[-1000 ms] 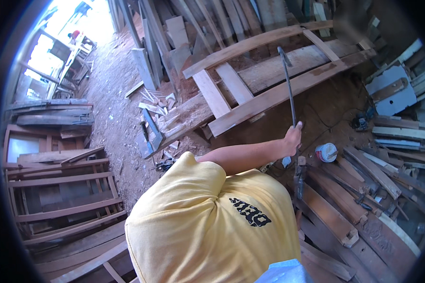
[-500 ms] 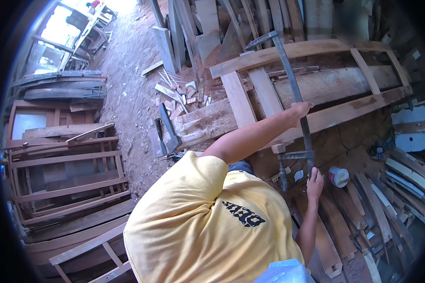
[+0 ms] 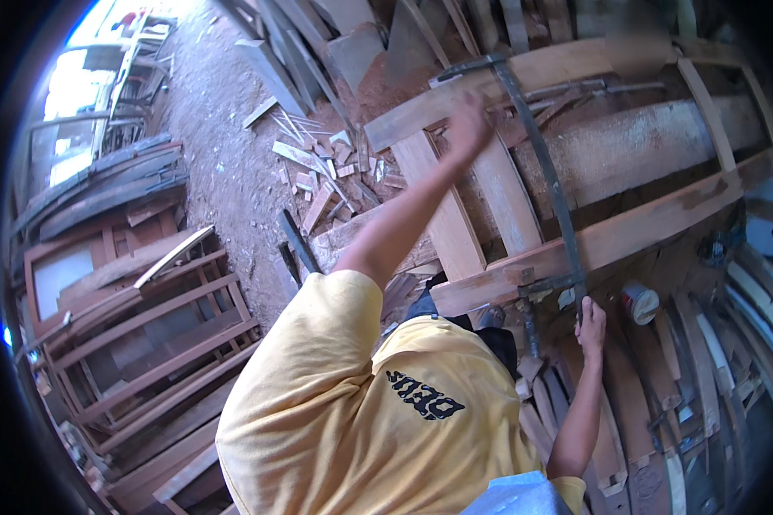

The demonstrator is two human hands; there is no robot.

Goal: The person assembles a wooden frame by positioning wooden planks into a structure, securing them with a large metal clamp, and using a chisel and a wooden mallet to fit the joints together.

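Note:
My right hand (image 3: 591,326) is closed round the near end of a long dark metal bar clamp (image 3: 548,176). The clamp lies across a wooden frame (image 3: 627,225) of two long rails joined by crosspieces. Its far jaw (image 3: 468,69) is at the outer side of the far rail (image 3: 524,70). A small wood block (image 3: 518,276) sits by the near jaw, beside the near rail, with the screw handle (image 3: 530,326) below it. My left hand (image 3: 472,129), somewhat blurred, is off the bar with its fingers apart, over the frame near the far rail and the crosspieces.
Wood offcuts (image 3: 318,180) litter the ground left of the frame. Stacked wooden frames (image 3: 155,343) line the left side. Boards lean at the back (image 3: 352,60). Curved wood pieces (image 3: 704,369) and a white tub (image 3: 640,302) lie at the right. A thick plank (image 3: 618,154) is under the frame.
My left hand has let go of the bar and moved left, toward the far rail. The clamp's near jaw now stands against the near rail. My right hand keeps its hold.

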